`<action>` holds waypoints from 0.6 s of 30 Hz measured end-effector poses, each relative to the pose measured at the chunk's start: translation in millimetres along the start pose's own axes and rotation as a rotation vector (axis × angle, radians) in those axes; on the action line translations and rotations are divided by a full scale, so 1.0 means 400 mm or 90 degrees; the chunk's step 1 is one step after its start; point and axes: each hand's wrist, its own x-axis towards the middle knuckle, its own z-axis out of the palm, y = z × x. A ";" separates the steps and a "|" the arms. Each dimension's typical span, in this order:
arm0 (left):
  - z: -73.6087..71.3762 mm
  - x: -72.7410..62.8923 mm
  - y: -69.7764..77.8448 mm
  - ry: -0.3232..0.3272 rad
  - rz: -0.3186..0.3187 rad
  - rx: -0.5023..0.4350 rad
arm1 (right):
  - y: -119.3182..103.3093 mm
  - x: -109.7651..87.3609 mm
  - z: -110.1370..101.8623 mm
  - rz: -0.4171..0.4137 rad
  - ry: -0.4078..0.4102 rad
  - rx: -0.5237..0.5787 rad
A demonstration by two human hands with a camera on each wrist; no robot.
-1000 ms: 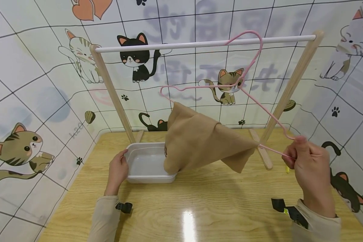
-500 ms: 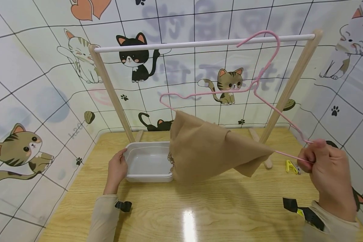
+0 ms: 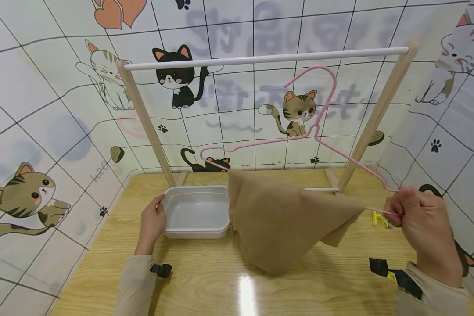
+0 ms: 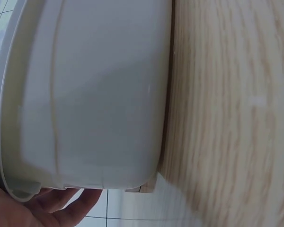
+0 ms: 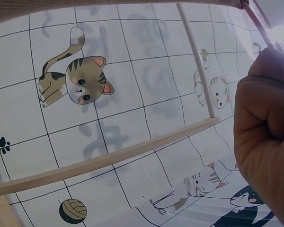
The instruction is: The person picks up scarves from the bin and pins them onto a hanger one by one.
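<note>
My right hand (image 3: 424, 232) holds one end of a pink clothes hanger (image 3: 270, 141), fingers curled tightly round its corner. A brown cloth (image 3: 288, 219) drapes over the hanger's lower bar and hangs above the table, just right of a white plastic basin (image 3: 195, 235). The hanger's hook sits lower than the rack's rail. At the basin's left end my left hand (image 3: 153, 221) grips the rim. In the left wrist view the fingers of the left hand (image 4: 61, 210) curl under the lip of the basin (image 4: 104, 94).
A wooden rack with a white rail (image 3: 260, 58) stands at the back of the wooden table (image 3: 205, 281). Yellow clips (image 3: 379, 219) lie near my right hand. Walls printed with cats surround the table on the back and sides.
My right hand has shifted rightward overall and slightly down with the hanger. The hook has dropped from rail height to below it, and the cloth has swung away from the basin. The left hand stays put.
</note>
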 end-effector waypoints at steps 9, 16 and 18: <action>-0.010 -0.021 0.051 0.164 0.122 -0.003 | 0.024 0.004 0.002 -0.023 -0.030 -0.021; -0.034 -0.090 0.206 0.288 0.315 -0.052 | 0.023 0.006 0.016 0.032 -0.043 -0.102; -0.030 -0.122 0.251 0.281 0.376 -0.061 | 0.025 0.007 0.021 0.039 -0.051 -0.106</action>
